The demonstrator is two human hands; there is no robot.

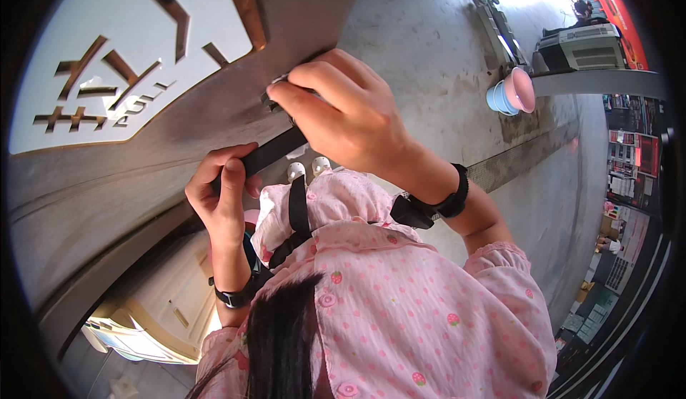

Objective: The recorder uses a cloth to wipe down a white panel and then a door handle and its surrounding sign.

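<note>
A flat black strip, possibly a strap, runs between my two hands. My left hand grips its lower left end between thumb and fingers. Higher up, my right hand pinches a small dark piece with a light edge, close to the glass door panel. Its fingers hide most of that piece, and I cannot tell whether it joins the strip. A large white sign with cut-out writing covers the panel's upper left.
Pink and light-blue buckets stand on the grey floor. A metal grating strip crosses the floor. Boxy equipment stands at the upper right; stocked shelves line the right. A cream plastic container is at lower left.
</note>
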